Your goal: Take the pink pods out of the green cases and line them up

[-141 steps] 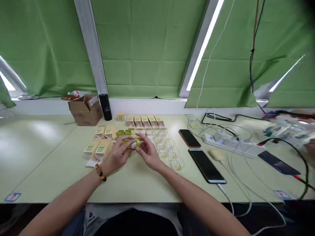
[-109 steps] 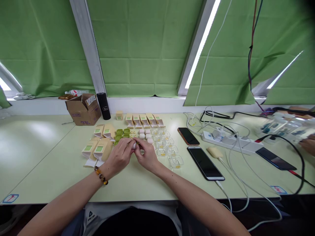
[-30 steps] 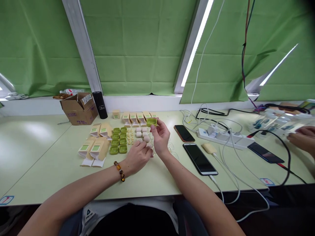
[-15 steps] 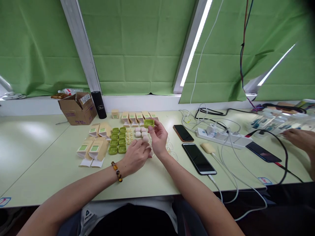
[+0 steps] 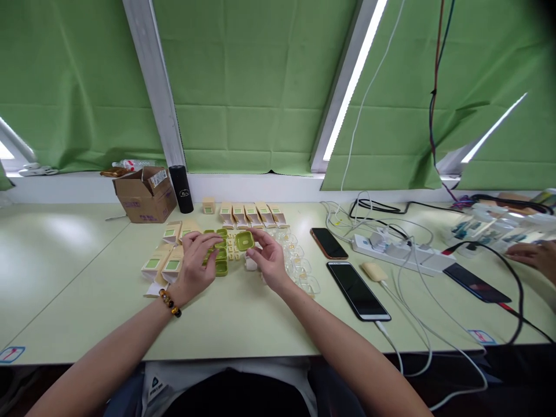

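Our right hand (image 5: 270, 258) pinches green cup (image 5: 244, 241) by its edge, grip firm, above surface (image 5: 243, 330). Cup squarish, no long axis; hollow faces us, contents unclear. It lies right of our left hand (image 5: 194, 271); right nearer. Left grip parted, nothing seen in it, over green rows (image 5: 221, 267). Clear cups (image 5: 310, 284) right, contents unclear.

Square dish (image 5: 244, 241): olive green, plain; matches the rowed dishes (image 5: 221, 267). Small boxes (image 5: 172, 265): beige, green square panels visible. Bracelet (image 5: 169, 302): amber and dark beads. Table (image 5: 243, 324): pale yellow-green; sticker (image 5: 11, 354) white, blue-bordered, red-marked. Blinds (image 5: 243, 69): solid green, unpatterned. Large carton (image 5: 146, 202): brown, purple print. Cylinder (image 5: 181, 188): black, white lettering. Larger phone (image 5: 358, 289): black screen, white ends. Power strip (image 5: 402, 255): white.
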A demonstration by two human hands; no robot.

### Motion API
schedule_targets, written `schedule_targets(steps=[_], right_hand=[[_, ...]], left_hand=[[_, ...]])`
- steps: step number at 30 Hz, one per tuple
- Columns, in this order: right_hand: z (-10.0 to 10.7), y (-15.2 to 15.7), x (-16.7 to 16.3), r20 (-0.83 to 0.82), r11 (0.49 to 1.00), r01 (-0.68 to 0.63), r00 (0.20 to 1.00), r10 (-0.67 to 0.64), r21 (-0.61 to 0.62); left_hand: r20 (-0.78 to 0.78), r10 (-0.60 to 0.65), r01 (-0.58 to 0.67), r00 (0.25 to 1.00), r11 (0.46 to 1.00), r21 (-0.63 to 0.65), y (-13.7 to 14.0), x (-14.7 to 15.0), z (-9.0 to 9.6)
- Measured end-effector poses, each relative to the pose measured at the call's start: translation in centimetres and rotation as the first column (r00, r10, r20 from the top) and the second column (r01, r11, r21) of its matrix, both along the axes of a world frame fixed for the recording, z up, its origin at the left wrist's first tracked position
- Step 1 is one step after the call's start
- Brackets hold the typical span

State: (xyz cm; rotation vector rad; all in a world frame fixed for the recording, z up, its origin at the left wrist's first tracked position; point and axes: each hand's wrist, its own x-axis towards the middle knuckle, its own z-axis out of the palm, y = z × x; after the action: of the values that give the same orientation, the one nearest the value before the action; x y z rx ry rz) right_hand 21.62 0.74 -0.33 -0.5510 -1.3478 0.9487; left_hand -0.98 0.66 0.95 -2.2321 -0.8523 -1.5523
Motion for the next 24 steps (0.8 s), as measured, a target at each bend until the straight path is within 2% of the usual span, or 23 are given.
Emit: schedule_targets(steps=[4,12,17,21,24], right_hand=[[-0.6,-0.5,-0.6,0.036,0.994,-0.107,0.994,0.107,0.007],[-1.2,-0.8,-0.9,0.048,0.979,-0.200,0.978,0.202,-0.038],[-1.3,-1.1,-1.0,0.049,0.959,-0.272,0.960,0.276,-0.082],[-1.3,-1.2,-1.5,0.045,0.960,-0.255,0.964,0.262,-0.119],[-1.5,-1.2,-1.8,0.022,0.966,-0.216,0.975,0.221,-0.143]], left_hand=[[-0.085,0.020,-0.020,0.996,1.000,0.010,-1.2,0.3,0.1],[-0.235,-0.130,0.113,0.963,0.990,-0.087,-1.6,0.2,-0.8],[-0.246,-0.197,0.160,0.949,0.974,-0.163,-1.6,0.0,-0.8],[-0.241,-0.213,0.163,0.947,0.964,-0.210,-1.5,0.2,-0.7],[-0.145,-0.235,0.192,0.961,0.945,-0.264,-1.3,0.5,-1.0]])
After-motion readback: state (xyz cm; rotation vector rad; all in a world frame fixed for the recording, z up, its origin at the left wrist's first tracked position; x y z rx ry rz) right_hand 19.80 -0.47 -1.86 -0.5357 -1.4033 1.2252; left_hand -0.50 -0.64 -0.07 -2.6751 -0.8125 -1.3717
